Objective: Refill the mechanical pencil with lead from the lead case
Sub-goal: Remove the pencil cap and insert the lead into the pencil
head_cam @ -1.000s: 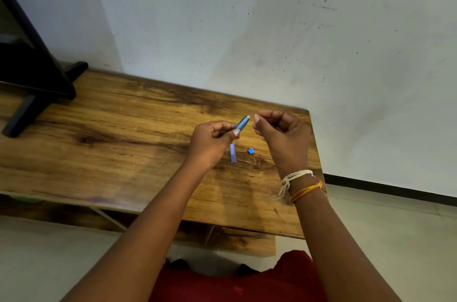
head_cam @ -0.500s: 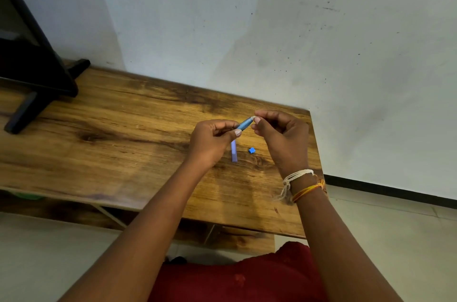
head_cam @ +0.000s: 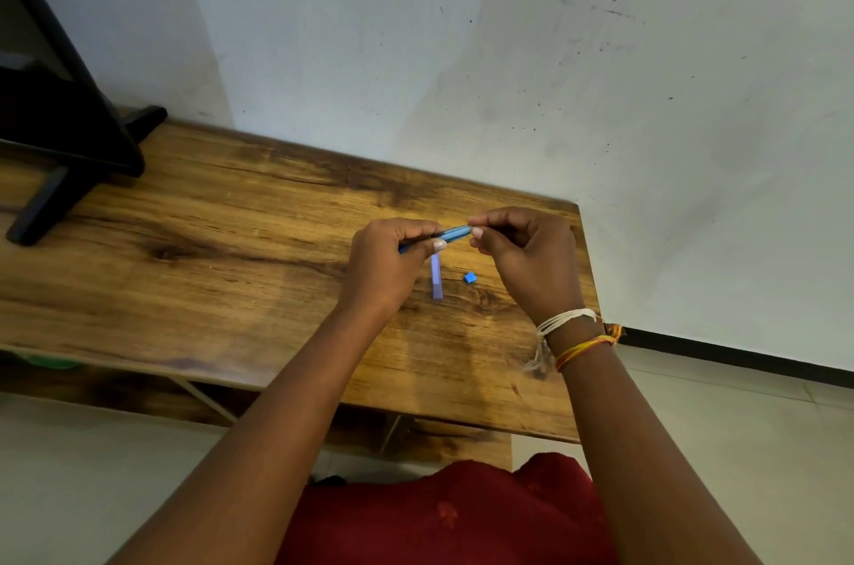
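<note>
My left hand (head_cam: 386,268) grips a blue mechanical pencil (head_cam: 450,234), held above the wooden table (head_cam: 231,250) with its open end pointing right. The pinched fingertips of my right hand (head_cam: 527,259) sit at that end; whether a lead is between them is too small to see. Below the hands, a thin pale purple lead case (head_cam: 436,278) lies flat on the table. A small blue cap (head_cam: 470,278) lies just right of it.
A black screen on a stand (head_cam: 55,139) occupies the table's far left. A white wall runs behind the table. The table's right edge (head_cam: 587,287) is close beside my right hand. My red clothing (head_cam: 439,518) shows at the bottom.
My right hand has closed the gap to the pencil's end; its fingertips were apart from it a second ago and now touch it. The pencil has tilted flatter.
</note>
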Demonstrator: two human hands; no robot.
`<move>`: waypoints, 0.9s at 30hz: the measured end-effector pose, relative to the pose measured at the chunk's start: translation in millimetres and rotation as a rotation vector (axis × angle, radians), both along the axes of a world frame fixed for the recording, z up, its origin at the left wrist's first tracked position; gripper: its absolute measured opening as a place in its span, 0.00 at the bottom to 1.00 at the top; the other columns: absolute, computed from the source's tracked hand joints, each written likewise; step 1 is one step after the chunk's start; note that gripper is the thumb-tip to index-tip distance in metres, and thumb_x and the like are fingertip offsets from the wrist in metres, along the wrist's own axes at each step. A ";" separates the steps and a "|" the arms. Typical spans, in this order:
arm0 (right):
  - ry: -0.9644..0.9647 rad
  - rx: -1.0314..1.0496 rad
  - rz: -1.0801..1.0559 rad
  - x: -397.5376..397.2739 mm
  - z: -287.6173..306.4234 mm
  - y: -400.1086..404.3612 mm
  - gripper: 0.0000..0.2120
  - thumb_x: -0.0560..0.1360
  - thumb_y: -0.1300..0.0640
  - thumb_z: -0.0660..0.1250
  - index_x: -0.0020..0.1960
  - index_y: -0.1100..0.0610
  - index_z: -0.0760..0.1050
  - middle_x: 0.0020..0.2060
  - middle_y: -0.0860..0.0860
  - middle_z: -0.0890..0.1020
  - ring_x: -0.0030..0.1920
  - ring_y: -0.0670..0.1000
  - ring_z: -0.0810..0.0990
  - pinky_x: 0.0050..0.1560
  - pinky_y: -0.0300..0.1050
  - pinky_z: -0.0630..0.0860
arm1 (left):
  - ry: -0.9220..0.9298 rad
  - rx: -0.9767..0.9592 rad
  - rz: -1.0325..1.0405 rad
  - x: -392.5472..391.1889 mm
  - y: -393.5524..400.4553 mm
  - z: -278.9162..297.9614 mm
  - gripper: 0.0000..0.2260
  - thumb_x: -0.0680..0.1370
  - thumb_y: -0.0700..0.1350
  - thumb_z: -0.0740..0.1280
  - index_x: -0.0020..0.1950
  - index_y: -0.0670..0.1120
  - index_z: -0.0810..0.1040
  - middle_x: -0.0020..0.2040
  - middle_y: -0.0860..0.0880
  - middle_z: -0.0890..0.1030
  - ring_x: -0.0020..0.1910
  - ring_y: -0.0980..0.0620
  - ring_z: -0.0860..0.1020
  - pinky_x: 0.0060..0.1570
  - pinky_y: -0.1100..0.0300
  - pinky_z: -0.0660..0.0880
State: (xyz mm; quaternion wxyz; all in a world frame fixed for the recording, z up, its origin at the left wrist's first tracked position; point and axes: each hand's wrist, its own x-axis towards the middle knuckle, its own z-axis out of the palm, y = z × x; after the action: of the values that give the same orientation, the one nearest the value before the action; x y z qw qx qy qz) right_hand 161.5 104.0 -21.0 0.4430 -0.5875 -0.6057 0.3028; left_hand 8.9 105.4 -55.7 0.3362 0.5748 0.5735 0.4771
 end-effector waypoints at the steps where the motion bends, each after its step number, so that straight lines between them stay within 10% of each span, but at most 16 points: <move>1: 0.028 -0.007 -0.001 -0.8 -1.2 0.5 0.08 0.73 0.66 0.69 0.48 0.56 0.83 0.39 0.49 0.85 0.43 0.48 0.85 0.49 0.46 0.82 | -0.015 -0.001 0.001 1.0 -0.3 -0.4 0.10 0.72 0.41 0.72 0.53 0.43 0.84 0.49 0.48 0.85 0.44 0.61 0.79 0.43 0.77 0.72; 10: 0.195 -0.077 -0.064 13.3 -20.1 3.6 0.19 0.73 0.69 0.68 0.60 0.55 0.78 0.42 0.52 0.84 0.46 0.52 0.84 0.49 0.46 0.82 | -0.003 -0.059 -0.032 8.2 -0.4 -0.8 0.07 0.74 0.43 0.71 0.51 0.47 0.84 0.39 0.61 0.80 0.40 0.65 0.79 0.38 0.75 0.73; 17: -0.254 -0.288 -0.319 42.6 -52.5 10.7 0.13 0.76 0.61 0.66 0.60 0.60 0.78 0.54 0.57 0.83 0.54 0.55 0.80 0.53 0.40 0.72 | -0.029 -0.127 -0.077 8.0 -4.5 -1.2 0.07 0.75 0.42 0.69 0.42 0.54 0.79 0.37 0.53 0.83 0.33 0.53 0.81 0.40 0.56 0.80; 22: -0.401 -0.283 -0.204 35.0 -58.5 12.7 0.18 0.77 0.57 0.65 0.66 0.54 0.74 0.58 0.59 0.79 0.57 0.57 0.78 0.59 0.48 0.74 | -0.045 -0.172 -0.114 10.1 -3.7 -2.8 0.09 0.77 0.41 0.67 0.55 0.50 0.80 0.39 0.51 0.83 0.33 0.52 0.82 0.43 0.52 0.81; 27: -0.511 -0.242 -0.228 28.6 -61.6 13.0 0.11 0.76 0.53 0.67 0.57 0.53 0.80 0.54 0.55 0.78 0.52 0.56 0.78 0.49 0.44 0.73 | -0.080 -0.204 -0.125 10.0 -3.0 -3.0 0.08 0.78 0.40 0.66 0.53 0.51 0.79 0.40 0.49 0.83 0.35 0.51 0.82 0.44 0.49 0.82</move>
State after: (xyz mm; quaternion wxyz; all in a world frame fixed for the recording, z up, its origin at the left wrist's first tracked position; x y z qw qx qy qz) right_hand 190.1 117.0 -82.6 0.2344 -0.7573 -0.5872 0.1635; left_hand 19.0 102.4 -58.7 0.4447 0.5527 0.5683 0.4168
